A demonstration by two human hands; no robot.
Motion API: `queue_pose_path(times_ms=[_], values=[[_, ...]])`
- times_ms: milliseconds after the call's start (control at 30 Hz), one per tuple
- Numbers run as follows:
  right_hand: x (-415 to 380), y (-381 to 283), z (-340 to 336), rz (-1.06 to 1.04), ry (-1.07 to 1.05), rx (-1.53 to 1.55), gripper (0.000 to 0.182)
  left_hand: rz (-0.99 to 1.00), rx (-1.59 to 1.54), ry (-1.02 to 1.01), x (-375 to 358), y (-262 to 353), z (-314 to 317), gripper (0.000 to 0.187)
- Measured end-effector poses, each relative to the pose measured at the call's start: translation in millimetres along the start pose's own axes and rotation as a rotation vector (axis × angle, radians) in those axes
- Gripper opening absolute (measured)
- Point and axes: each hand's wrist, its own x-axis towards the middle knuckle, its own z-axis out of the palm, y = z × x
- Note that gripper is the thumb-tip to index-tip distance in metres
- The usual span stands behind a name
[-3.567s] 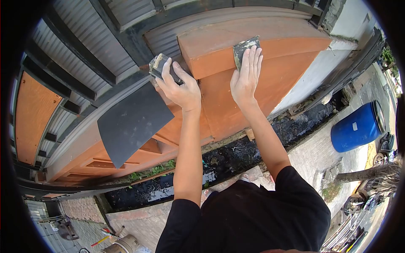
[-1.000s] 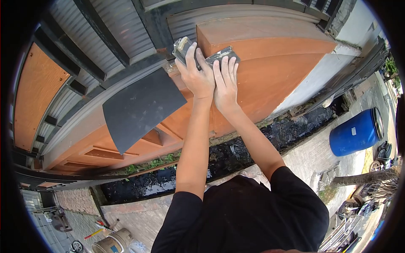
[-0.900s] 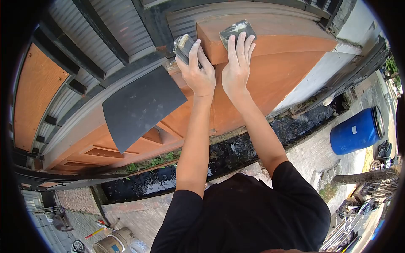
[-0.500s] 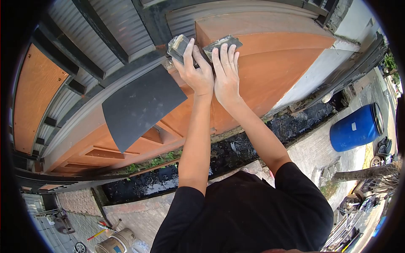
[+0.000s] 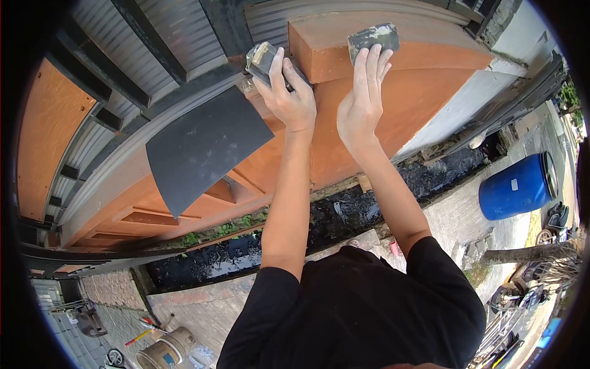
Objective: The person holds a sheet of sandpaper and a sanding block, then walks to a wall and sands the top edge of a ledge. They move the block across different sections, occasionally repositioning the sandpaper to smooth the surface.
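A grey, worn block with a pale end is in my left hand, whose fingers wrap round it near the inner end of the orange ledge. My right hand is raised over the ledge, fingers closed on a dark grey piece with pale patches along its top edge. The two hands are apart. Left of my left hand, a black sheet lies over the orange wall.
Below the wall runs a ditch with dark water. A blue barrel lies on the pavement at the right. Buckets stand at the lower left. Black metal bars and corrugated sheeting rise at the upper left.
My right hand has moved right and slightly up with the dark grey piece, away from my left hand. My left hand has barely shifted.
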Motion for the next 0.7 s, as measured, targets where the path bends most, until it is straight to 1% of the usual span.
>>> queue_pose_path(times_ms=[67,100,133,167,200,267,333,367,400,467,500,533,600,633,667,700], values=[[13,-14,17,-0.066,-0.185,0.034,0.064,0.076,0.037,0.035,4,1,0,0.025],[-6,-15,27,-0.108,-0.175,0.068,0.064,0.038,0.018,0.015,3,0,-1,0.025],[-25,-10,26,-0.115,-0.166,0.064,0.064,0.043,0.008,0.022,2,1,-2,0.025],[-39,-4,25,-0.093,-0.213,0.062,0.063,0.056,0.002,0.02,5,1,0,0.025],[-38,-8,18,-0.059,-0.272,0.062,0.062,0.06,0.006,0.006,4,1,-3,0.025],[-26,-4,14,-0.035,-0.279,0.049,0.063,0.038,0.019,-0.003,3,0,-1,0.025],[14,-8,15,-0.009,-0.161,0.052,0.062,0.048,0.05,0.006,2,0,-1,0.026],[17,-14,14,-0.018,-0.172,0.037,0.065,0.044,0.054,-0.001,-1,1,-2,0.026],[4,-10,12,-0.01,-0.175,0.037,0.065,0.009,0.031,-0.009,-2,2,-3,0.025],[-28,9,9,-0.145,-0.334,0.053,0.069,-0.013,-0.003,0.002,5,2,0,0.024],[-29,4,0,-0.127,-0.375,0.033,0.068,0.006,0.017,-0.001,4,1,-1,0.025],[-24,7,-6,-0.128,-0.374,0.029,0.068,0.025,0.037,-0.006,2,1,-1,0.027],[8,12,-15,-0.069,-0.176,-0.001,0.068,0.009,0.016,-0.001,2,0,3,0.025],[41,8,-21,-0.099,-0.039,-0.006,0.063,-0.015,0.006,-0.006,0,0,1,0.024],[72,6,-29,-0.1,-0.041,-0.005,0.063,-0.016,0.008,-0.005,0,0,0,0.024],[102,8,-38,-0.207,-0.127,-0.041,0.055,-0.029,0.002,-0.018,0,1,-1,0.024]])
